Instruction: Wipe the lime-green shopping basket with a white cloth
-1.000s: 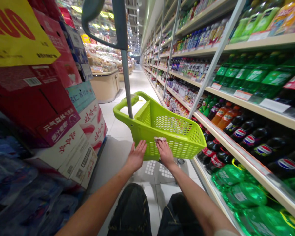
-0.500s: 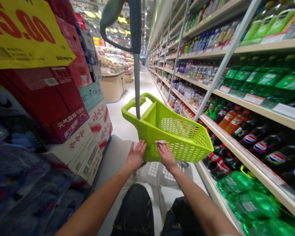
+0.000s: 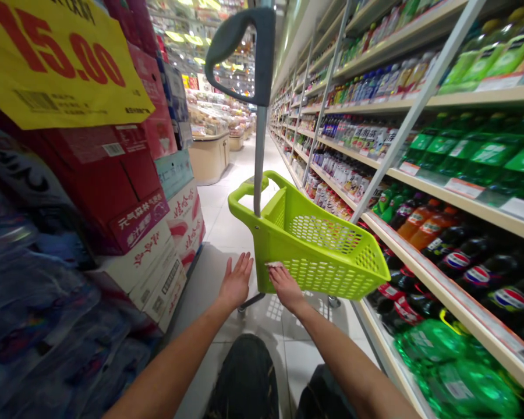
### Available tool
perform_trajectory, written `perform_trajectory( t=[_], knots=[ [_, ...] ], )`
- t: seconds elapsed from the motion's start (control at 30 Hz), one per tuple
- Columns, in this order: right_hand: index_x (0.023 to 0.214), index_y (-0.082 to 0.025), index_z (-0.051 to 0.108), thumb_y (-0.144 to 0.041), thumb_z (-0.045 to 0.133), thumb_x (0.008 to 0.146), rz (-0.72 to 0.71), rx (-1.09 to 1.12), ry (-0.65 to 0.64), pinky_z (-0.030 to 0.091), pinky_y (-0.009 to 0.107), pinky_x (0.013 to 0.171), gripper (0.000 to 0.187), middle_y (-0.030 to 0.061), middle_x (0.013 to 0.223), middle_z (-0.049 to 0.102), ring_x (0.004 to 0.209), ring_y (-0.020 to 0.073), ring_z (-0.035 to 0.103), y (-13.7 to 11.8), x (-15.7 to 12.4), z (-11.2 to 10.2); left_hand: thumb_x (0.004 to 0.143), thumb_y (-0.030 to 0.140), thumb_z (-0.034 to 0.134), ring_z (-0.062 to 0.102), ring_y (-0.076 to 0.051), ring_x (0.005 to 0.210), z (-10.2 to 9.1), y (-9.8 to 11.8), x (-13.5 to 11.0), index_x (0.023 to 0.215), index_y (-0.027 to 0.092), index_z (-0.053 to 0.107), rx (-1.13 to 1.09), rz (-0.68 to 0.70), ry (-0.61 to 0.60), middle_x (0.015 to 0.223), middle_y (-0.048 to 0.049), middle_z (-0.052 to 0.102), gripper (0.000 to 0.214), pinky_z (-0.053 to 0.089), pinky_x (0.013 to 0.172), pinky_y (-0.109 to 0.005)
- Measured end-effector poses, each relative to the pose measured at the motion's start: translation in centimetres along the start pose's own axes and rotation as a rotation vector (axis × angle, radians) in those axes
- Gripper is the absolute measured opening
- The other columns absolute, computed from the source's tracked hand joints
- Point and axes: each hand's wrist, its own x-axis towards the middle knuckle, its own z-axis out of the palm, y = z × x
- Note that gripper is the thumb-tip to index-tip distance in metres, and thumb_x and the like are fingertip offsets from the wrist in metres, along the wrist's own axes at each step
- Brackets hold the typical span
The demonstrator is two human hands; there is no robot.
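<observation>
A lime-green shopping trolley basket [image 3: 327, 273] with a perforated side stands on small wheels in front of me. My right hand [image 3: 284, 286] rests at its near side, fingers closed on a small crumpled white wipe [image 3: 274, 265] against the green plastic. Whether the wipe is cloth or paper I cannot tell. My left hand [image 3: 237, 280] hovers just left of the basket's end, palm flat and fingers stretched out, holding nothing. Above the basket rises a metal pole [image 3: 259, 157] topped by a dark grey loop handle [image 3: 262, 58].
Shelves of drink bottles [image 3: 475, 273] line the right side, close to the basket's far end. Stacked cartons [image 3: 144, 262] and wrapped bottle packs [image 3: 48, 326] stand at left under a yellow price sign [image 3: 70, 64]. A tiled aisle [image 3: 216, 221] runs ahead past display counters [image 3: 209, 154].
My left hand has come away from the basket's end, to the left. My right hand has slid the wipe leftward along the basket's side. The view has shifted slightly left.
</observation>
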Motion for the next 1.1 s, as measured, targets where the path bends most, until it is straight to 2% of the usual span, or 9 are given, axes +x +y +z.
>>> perform_trajectory(
  t=[0.17,0.23,0.37,0.47,0.57,0.63,0.73,0.93,1.1],
  knots=[
    [0.123,-0.014,0.045,-0.012,0.038,0.084,0.023,-0.031,0.166,0.028,0.043,0.102,0.039,0.0093,0.131,0.043,0.124,0.0240,0.032,-0.6,7.3,-3.3,0.061,0.006,0.037,0.014,-0.022,0.132,0.0,-1.4,-0.2,0.132,0.008,0.028,0.022,-0.086,-0.049,0.143,-0.0101,0.020,0.073,0.010,0.106,-0.050],
    [0.123,-0.012,0.044,-0.012,0.038,0.085,0.013,-0.034,0.169,0.026,0.045,0.103,0.039,0.0104,0.132,0.042,0.125,0.0246,0.030,-0.3,9.0,-3.8,0.061,0.007,0.037,0.014,-0.022,0.132,-0.1,-1.6,-0.2,0.133,0.008,0.027,0.023,-0.096,-0.063,0.143,-0.0099,0.019,0.073,0.010,0.106,-0.050],
    [0.116,-0.008,0.051,-0.012,0.041,0.083,-0.072,-0.019,0.013,0.033,0.039,0.099,0.035,0.0131,0.120,0.053,0.116,0.0230,0.042,-1.1,5.7,-1.1,0.062,0.007,0.037,0.015,-0.022,0.132,-0.5,-1.8,-0.5,0.133,0.008,0.026,0.039,-0.082,-0.060,0.143,-0.0103,0.019,0.072,0.011,0.105,-0.051],
    [0.112,-0.009,0.054,-0.010,0.043,0.081,-0.046,-0.001,-0.082,0.035,0.037,0.097,0.034,0.0133,0.114,0.057,0.113,0.0224,0.046,-1.7,2.9,0.2,0.062,0.008,0.037,0.015,-0.023,0.132,-0.6,-2.1,-0.6,0.133,0.007,0.027,0.038,-0.078,-0.044,0.143,-0.0112,0.020,0.072,0.012,0.105,-0.051],
    [0.120,-0.014,0.048,-0.011,0.040,0.082,-0.002,0.062,-0.001,0.028,0.039,0.103,0.038,0.0104,0.128,0.046,0.123,0.0215,0.034,-0.6,5.0,-1.8,0.061,0.008,0.037,0.015,-0.023,0.132,-1.0,-2.0,0.2,0.132,0.007,0.027,0.035,-0.087,-0.028,0.142,-0.0114,0.021,0.072,0.012,0.105,-0.051],
    [0.125,-0.015,0.042,-0.012,0.034,0.085,0.150,0.079,0.136,0.022,0.043,0.105,0.041,0.0090,0.135,0.038,0.129,0.0216,0.023,0.9,8.0,-4.0,0.061,0.008,0.037,0.014,-0.022,0.132,-1.7,-1.6,1.3,0.133,0.007,0.026,0.026,-0.082,0.004,0.143,-0.0109,0.020,0.072,0.011,0.105,-0.050],
    [0.127,-0.012,0.040,-0.010,0.031,0.086,0.328,0.067,0.248,0.022,0.046,0.104,0.042,0.0124,0.135,0.036,0.129,0.0236,0.022,2.3,10.2,-5.5,0.063,0.009,0.038,0.015,-0.021,0.132,-3.5,-0.8,3.4,0.133,0.008,0.025,0.000,-0.065,0.088,0.143,-0.0100,0.020,0.071,0.009,0.106,-0.049],
    [0.115,-0.013,0.053,-0.009,0.037,0.083,0.151,0.064,0.033,0.034,0.038,0.099,0.036,0.0104,0.122,0.052,0.119,0.0214,0.040,1.2,5.2,-3.1,0.068,0.013,0.038,0.013,-0.020,0.132,-6.7,0.0,6.9,0.132,0.007,0.025,-0.006,0.026,0.280,0.143,-0.0104,0.021,0.065,0.006,0.107,-0.048],
    [0.126,-0.013,0.041,-0.008,0.033,0.084,0.346,0.053,0.212,0.024,0.044,0.104,0.044,0.0116,0.134,0.039,0.128,0.0217,0.025,3.8,5.8,-4.8,0.069,0.013,0.038,0.013,-0.021,0.132,-7.0,0.5,8.4,0.132,0.006,0.025,0.003,0.080,0.307,0.142,-0.0123,0.022,0.064,0.002,0.107,-0.048]
  ],
)
